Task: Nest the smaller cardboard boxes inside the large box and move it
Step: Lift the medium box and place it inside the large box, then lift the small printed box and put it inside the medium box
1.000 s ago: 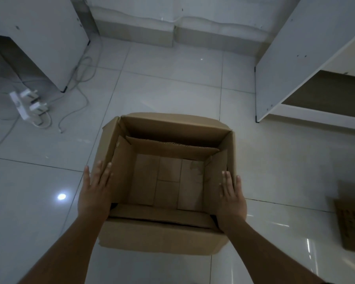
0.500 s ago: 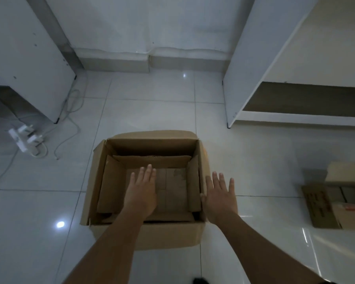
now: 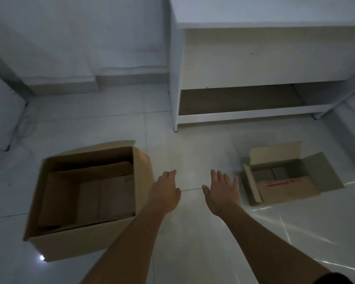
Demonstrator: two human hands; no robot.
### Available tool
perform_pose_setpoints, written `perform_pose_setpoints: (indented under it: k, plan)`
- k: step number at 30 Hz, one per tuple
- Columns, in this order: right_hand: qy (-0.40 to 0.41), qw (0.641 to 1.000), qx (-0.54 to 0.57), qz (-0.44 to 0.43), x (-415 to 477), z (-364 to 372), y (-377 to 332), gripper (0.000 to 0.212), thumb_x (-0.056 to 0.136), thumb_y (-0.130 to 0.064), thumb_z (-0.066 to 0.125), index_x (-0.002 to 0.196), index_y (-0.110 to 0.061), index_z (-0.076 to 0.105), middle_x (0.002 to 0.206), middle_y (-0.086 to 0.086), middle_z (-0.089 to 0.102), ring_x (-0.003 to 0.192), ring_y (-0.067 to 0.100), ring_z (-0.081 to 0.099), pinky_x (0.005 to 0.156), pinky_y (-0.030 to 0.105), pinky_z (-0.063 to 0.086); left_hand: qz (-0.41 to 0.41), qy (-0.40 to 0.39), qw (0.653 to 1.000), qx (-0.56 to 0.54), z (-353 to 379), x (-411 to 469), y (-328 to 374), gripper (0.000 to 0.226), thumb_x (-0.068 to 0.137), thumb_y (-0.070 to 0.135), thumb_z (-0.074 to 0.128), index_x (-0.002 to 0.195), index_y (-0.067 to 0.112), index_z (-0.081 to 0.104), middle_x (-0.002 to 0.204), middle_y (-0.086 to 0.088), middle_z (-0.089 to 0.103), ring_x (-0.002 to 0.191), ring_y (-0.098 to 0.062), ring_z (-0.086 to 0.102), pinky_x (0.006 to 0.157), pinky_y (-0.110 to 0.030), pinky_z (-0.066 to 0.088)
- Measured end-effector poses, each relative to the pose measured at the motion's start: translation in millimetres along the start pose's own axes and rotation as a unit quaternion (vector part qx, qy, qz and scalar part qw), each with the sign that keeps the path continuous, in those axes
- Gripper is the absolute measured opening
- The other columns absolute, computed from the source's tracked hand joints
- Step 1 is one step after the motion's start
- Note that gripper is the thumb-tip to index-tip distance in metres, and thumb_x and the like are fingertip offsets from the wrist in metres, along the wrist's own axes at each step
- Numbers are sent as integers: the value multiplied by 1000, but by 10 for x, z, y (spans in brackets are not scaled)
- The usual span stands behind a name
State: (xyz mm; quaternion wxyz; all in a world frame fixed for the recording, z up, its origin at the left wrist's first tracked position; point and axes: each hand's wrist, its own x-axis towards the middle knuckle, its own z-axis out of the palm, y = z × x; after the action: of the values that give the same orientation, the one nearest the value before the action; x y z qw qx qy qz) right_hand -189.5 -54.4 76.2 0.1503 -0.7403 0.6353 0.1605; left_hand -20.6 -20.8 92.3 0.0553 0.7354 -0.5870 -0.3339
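The large brown cardboard box (image 3: 139, 177) stands open on the tiled floor at the left, with another cardboard box nested inside it (image 3: 103, 197). A smaller open cardboard box (image 3: 283, 187) with a red-printed label lies on the floor at the right, flaps spread. My left hand (image 3: 165, 191) hovers just right of the large box, fingers apart and empty. My right hand (image 3: 221, 191) is stretched out between the two boxes, a short way left of the small box, also empty.
A white shelf unit (image 3: 244, 115) stands behind the small box, its low bottom shelf open toward me. A white panel (image 3: 0, 119) leans at the far left. The wall and skirting run along the back.
Both hands left the large box and swung right toward the small box. My view turned right, so the large box now sits at the left and the small box is fully in sight.
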Motion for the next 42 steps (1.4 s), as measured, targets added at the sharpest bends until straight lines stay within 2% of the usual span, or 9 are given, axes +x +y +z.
perform_pose_setpoints:
  k: [9, 17, 22, 29, 31, 35, 39, 42]
  plan:
    - [-7, 998, 30, 57, -80, -97, 2082, 59, 100, -45, 28, 150, -14, 18, 156, 8, 28, 144, 27, 23, 118, 50, 15, -34, -23, 997, -71, 979, 222, 1626, 59, 93, 21, 50, 147, 16, 26, 145, -8, 39, 129, -27, 47, 105, -39, 42]
    - [-43, 990, 73, 116, 285, 134, 3359, 61, 100, -43, 32, 150, -12, 15, 150, 10, 38, 137, 30, 36, 115, 51, 23, -52, -58, 993, -93, 1755, 723, 2386, 61, 93, 22, 50, 148, 15, 25, 145, -8, 37, 128, -27, 46, 101, -38, 42]
    - [-37, 988, 69, 131, 812, 225, 4044, 56, 99, -43, 33, 146, -14, 25, 147, 9, 42, 134, 29, 40, 113, 49, 29, -75, -56, 991, -100, 2132, 1234, 2650, 60, 92, 20, 53, 147, 16, 28, 145, -11, 36, 129, -28, 45, 104, -41, 42]
    - [-35, 986, 65, 152, 1397, 436, 4913, 52, 98, -41, 40, 141, -15, 29, 141, 8, 45, 127, 30, 45, 105, 46, 36, -163, -53, 979, -109, 2695, 1807, 2898, 66, 90, 18, 55, 148, 12, 23, 145, -15, 35, 129, -32, 44, 105, -45, 42]
    - [-37, 982, 77, 167, 1555, 580, 5132, 54, 98, -37, 43, 143, -14, 24, 143, 9, 43, 126, 31, 46, 104, 46, 37, -178, -47, 977, -108, 2857, 1943, 2911, 69, 89, 18, 58, 147, 10, 22, 144, -17, 35, 125, -33, 47, 101, -44, 45]
    - [-35, 972, 127, 193, 1887, 863, 5460, 71, 96, -26, 49, 151, -13, 6, 155, 10, 28, 135, 32, 38, 108, 50, 37, -249, -23, 954, -167, 3179, 2190, 2859, 73, 83, 16, 64, 144, 8, 24, 140, -19, 32, 122, -38, 48, 97, -49, 47]
    - [-12, 975, 90, 201, 2216, 1110, 5729, 77, 92, -22, 56, 150, -8, 7, 157, 15, 19, 140, 34, 30, 114, 53, 29, -300, 14, 940, -164, 3486, 2367, 2734, 77, 83, 18, 65, 144, 5, 20, 140, -21, 34, 123, -42, 46, 100, -52, 44]
    - [22, 967, 75, 242, 2296, 1214, 5839, 74, 92, -23, 54, 148, -5, 10, 150, 20, 29, 136, 36, 34, 113, 52, 30, -314, 39, 926, -204, 3651, 2375, 2642, 70, 86, 12, 60, 143, 6, 19, 138, -23, 41, 120, -42, 49, 99, -54, 45]
